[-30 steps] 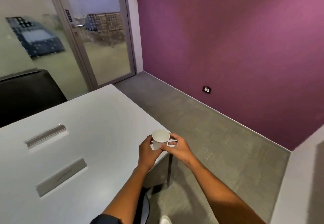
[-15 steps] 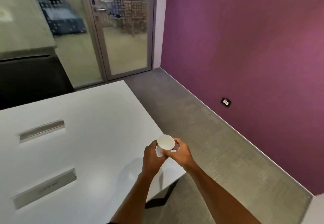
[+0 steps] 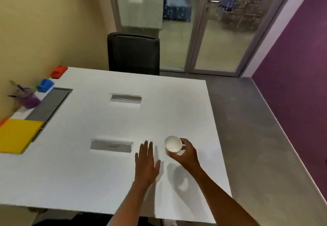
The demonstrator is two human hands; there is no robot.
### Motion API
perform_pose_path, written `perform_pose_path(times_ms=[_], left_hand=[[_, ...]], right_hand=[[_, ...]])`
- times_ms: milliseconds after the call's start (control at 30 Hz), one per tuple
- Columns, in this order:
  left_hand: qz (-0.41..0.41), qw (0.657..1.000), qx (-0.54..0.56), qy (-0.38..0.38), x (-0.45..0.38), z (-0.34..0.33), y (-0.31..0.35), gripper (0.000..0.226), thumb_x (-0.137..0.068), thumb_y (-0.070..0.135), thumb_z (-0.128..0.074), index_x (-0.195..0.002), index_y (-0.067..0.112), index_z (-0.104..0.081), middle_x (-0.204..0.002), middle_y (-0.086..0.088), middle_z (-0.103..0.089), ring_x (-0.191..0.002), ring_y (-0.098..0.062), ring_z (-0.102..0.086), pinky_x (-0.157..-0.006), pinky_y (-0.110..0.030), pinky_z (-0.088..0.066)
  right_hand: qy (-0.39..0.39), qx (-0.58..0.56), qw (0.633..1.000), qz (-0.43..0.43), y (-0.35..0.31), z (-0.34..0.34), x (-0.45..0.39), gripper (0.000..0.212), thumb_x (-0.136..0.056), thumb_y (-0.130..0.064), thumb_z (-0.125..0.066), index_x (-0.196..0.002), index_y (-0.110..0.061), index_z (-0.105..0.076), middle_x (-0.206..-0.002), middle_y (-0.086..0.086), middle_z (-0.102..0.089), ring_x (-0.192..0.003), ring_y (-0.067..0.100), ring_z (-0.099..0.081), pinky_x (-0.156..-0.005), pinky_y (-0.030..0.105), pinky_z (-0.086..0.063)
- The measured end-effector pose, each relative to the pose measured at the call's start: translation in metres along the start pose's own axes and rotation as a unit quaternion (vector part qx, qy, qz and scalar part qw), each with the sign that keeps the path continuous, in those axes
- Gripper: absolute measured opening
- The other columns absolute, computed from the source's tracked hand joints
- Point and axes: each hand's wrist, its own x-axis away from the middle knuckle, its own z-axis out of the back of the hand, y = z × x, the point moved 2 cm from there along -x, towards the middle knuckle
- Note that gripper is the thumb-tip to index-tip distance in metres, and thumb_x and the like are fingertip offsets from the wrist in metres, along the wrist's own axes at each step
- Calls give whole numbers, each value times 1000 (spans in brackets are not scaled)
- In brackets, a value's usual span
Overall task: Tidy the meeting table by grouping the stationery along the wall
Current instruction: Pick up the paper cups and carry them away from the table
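My right hand (image 3: 185,153) holds a white cup (image 3: 173,144) just above the white meeting table (image 3: 106,172), near its right side. My left hand (image 3: 147,162) hovers flat beside it with fingers spread and holds nothing. Along the yellow wall at the left lie a red block (image 3: 59,71), a blue block (image 3: 45,85), a purple pen holder (image 3: 29,98) with pens and a yellow folder (image 3: 16,135).
Two metal cable flaps (image 3: 126,98) (image 3: 111,145) and a grey cable tray (image 3: 48,105) are set into the tabletop. A black chair (image 3: 133,55) stands at the far edge before the glass door (image 3: 230,25). Grey floor and a purple wall (image 3: 297,66) lie to the right.
The view has swung left from the table corner onto the whole table. My left hand has let go of the cup and opened; my right hand alone holds it now.
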Motion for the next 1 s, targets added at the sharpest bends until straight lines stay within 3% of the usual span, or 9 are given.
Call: perform_pose_path(times_ms=[233,333,400,500,800,1000], left_hand=[[151,984,-84,31,12,10,-40,81,-94,59,-33,-154,14,-2,-162,-8,8,-151,-29,2,-118,-52,-13],[207,972,-104,31,13,10,-48,83,-91,63,-25,-154,13,-5,-163,-10,4,-151,-30,0,-117,-53,-16],[237,965,-109,26,13,7,-53,81,-94,61,-29,-154,14,-1,-163,-9,8,-151,-28,4,-119,-51,-14],[263,960,-95,34,12,2,-56,80,-94,59,-32,-154,16,-2,-163,-8,7,-151,-28,5,-118,-52,-12],[316,944,-83,38,11,-11,-66,79,-94,60,-29,-154,20,3,-163,-6,10,-151,-25,9,-119,-51,-8],[330,941,-68,42,7,-11,-68,78,-95,59,-29,-154,19,3,-163,-6,10,-151,-25,8,-119,-51,-7]], right_hand=[[-102,45,991,78,-7,-48,-40,73,-57,-39,-90,-119,-19,-55,-112,-11,-56,-91,5,-57,-71,6,-43],[-137,57,984,94,-2,-62,-54,73,-57,-37,-89,-119,-19,-54,-114,-8,-56,-94,7,-58,-72,13,-45],[-159,67,980,99,4,-69,-60,72,-58,-37,-89,-119,-20,-55,-115,-7,-57,-95,10,-58,-73,17,-47],[-174,76,977,102,13,-81,-68,71,-57,-38,-88,-118,-21,-56,-113,-7,-58,-95,14,-61,-74,26,-53],[-217,78,965,123,28,-113,-84,73,-57,-36,-91,-118,-15,-57,-112,-1,-61,-99,18,-61,-76,31,-55],[-233,69,961,132,23,-127,-91,70,-59,-37,-89,-117,-22,-54,-110,-7,-60,-95,16,-61,-73,28,-54]])
